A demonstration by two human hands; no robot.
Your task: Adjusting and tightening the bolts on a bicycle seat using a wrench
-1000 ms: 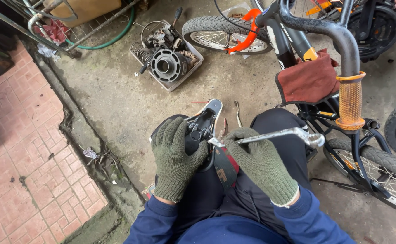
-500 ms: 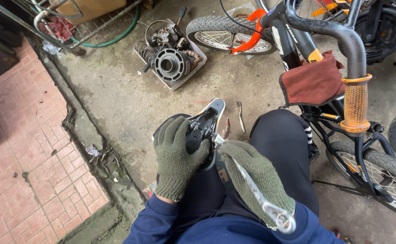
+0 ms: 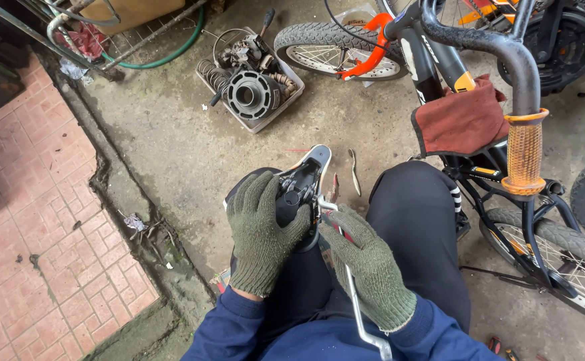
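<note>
Both my hands wear green knit gloves and work over my lap. My left hand [image 3: 262, 230] is wrapped around a small black mechanical part [image 3: 297, 190] and holds it steady above my knee. My right hand [image 3: 366, 261] grips a shiny metal wrench [image 3: 359, 314]. The wrench head meets the black part at its right side, and the handle points back toward my chest. I sit with dark trousers and blue sleeves.
A black bicycle [image 3: 499, 154] with an orange grip [image 3: 523, 157] and a red cloth [image 3: 463, 120] stands at the right. A tray of engine parts [image 3: 251, 90] lies ahead on the concrete. A small tool [image 3: 354, 170] rests by my shoe. Red brick paving [image 3: 32, 220] lies left.
The wrench handle swung from pointing right, out toward the bicycle, round to pointing back at my body. My left hand kept holding the black part in place.
</note>
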